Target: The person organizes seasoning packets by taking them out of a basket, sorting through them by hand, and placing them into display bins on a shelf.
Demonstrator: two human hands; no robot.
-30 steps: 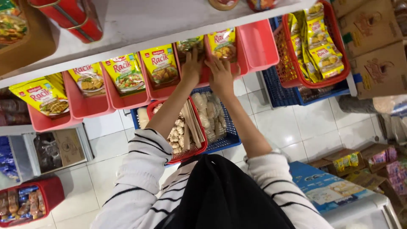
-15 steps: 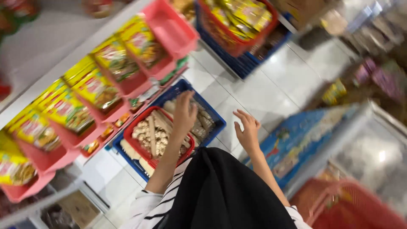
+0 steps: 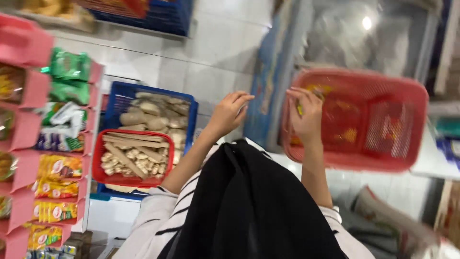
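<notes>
Your right hand [image 3: 306, 114] is raised with its fingers drawn together, pinching something small and yellow, too blurred to name, in front of the near rim of the red basket [image 3: 383, 120]. Your left hand [image 3: 231, 111] hangs just beside it, loosely curled and empty, touching nothing. Below your left arm, a red tray [image 3: 125, 157] of pale snacks rests on a blue crate [image 3: 143, 96]. Pink shelf bins [image 3: 28, 86] of packets run along the left.
</notes>
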